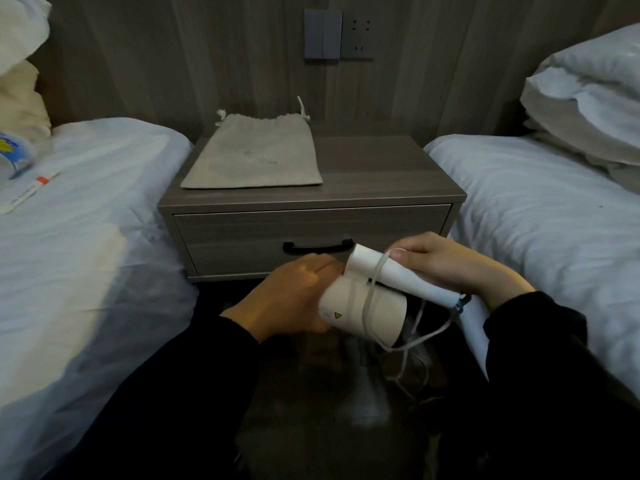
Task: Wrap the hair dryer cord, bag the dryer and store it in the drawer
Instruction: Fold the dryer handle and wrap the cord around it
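A white hair dryer (363, 306) with its handle folded against the body is held low in front of the nightstand. My left hand (294, 296) grips the barrel's left end. My right hand (446, 261) holds the folded handle, thumb pressing the white cord (372, 292) against it. The cord loops once around the dryer, and the rest hangs down toward the dark floor. A beige drawstring bag (256, 157) lies flat on the nightstand's top. The drawer (242, 233) below it is shut, with a black handle (317, 247).
The grey wooden nightstand (388, 174) stands between two white beds, one on the left (86, 237) and one on the right (540, 209). Pillows (588, 98) are piled at the right. A wall socket and switches (337, 34) sit above. A plastic item and a card (27, 190) lie on the left bed.
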Demonstrator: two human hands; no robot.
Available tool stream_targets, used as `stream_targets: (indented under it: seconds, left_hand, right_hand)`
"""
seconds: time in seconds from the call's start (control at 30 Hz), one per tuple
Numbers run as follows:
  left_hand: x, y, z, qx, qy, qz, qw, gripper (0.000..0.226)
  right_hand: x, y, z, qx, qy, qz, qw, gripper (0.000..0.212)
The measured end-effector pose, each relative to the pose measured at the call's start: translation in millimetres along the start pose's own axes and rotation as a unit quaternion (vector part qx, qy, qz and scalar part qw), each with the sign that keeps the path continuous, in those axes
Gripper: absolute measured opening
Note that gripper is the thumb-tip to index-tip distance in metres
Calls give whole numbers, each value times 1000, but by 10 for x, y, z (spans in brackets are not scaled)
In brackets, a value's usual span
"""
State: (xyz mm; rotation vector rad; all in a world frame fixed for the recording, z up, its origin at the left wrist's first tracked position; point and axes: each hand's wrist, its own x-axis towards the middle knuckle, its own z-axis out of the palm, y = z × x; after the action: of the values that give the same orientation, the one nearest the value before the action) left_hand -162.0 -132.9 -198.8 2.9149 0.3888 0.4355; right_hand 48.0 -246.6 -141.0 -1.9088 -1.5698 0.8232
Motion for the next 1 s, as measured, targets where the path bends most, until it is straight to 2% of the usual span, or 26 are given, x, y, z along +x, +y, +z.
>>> stream_targets:
  seconds: [0.13, 0.2, 0.3, 0.37, 0.63, 0.83, 0.93, 1.0]
  left_hand:
    - [13, 58, 19, -35, -29, -31, 998, 106]
    - [29, 97, 14, -20, -36, -27, 999, 112]
    - [67, 137, 48, 59, 1, 53, 997, 106]
    - [91, 121, 96, 89, -1, 75, 993, 103]
    - [96, 71, 168, 84, -8, 73, 994, 100]
    - [63, 5, 76, 64, 8, 67, 996, 91]
    - [34, 20, 76, 39, 6, 42, 998, 94]
    - [20, 33, 29, -7, 2, 7, 1000, 100]
  right_hand:
    - [-9, 0, 24, 63, 12, 46, 997, 28]
    - [-8, 3, 31, 88, 27, 57, 994, 30]
    - [-4, 5, 55, 111, 42, 65, 991, 33]
    - [7, 1, 90, 108, 48, 71, 990, 36]
    - [30, 23, 136, 124, 30, 73, 989, 35]
    - [66, 102, 23, 121, -13, 10, 992, 37]
    - [50, 230, -115, 175, -41, 13, 984, 46]
    - [54, 355, -165, 282, -71, 32, 956, 48]
